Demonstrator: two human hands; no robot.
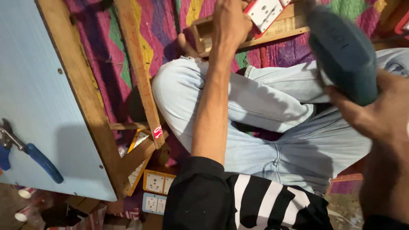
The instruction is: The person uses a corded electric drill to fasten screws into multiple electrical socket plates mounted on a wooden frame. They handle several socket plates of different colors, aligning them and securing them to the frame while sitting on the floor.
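Observation:
My left hand (230,21) reaches forward over my knee and rests on a small open wooden box (203,33) at the top of the view. A white socket plate with a red rim (265,12) lies against the box just right of that hand; the fingers are partly cut off by the frame edge. My right hand (385,117), close to the camera at the right, grips a dark teal power tool (343,51) that points up toward the box. I sit cross-legged in light blue jeans (272,106).
A light blue panel (30,85) on a wooden frame (81,85) lies at the left, with blue-handled pliers (40,159) on it. A loose wooden slat (137,68) crosses a colourful woven mat (96,47). Socket plates (155,183) sit near the bottom.

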